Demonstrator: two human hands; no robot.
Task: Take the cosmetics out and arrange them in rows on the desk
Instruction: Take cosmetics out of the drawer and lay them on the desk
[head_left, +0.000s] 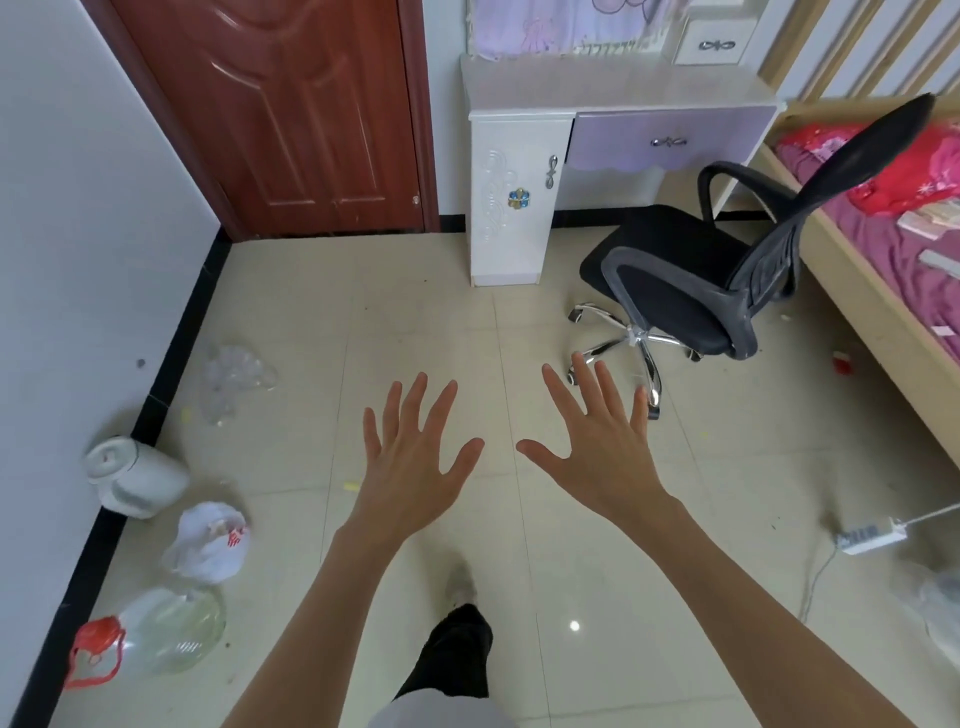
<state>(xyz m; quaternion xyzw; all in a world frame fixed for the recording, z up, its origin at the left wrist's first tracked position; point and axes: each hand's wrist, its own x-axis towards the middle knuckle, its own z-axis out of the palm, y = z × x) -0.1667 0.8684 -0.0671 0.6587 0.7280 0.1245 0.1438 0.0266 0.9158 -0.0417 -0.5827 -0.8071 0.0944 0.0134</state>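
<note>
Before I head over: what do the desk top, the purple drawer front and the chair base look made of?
Desk top: looks like glossy white laminate or painted board, with a soft sheen; exact material unclear.
Purple drawer front: smooth lilac-coated panel with a scalloped lower edge and a shiny metal-looking handle.
Chair base: chromed metal, judging by mirror-bright spokes.

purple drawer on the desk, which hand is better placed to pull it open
Right, probably. The right hand is open and sits more nearly below the purple drawer; the left hand, also open, lies further left.

L hand (415, 457), R hand (597, 447): fingers splayed, empty
</note>
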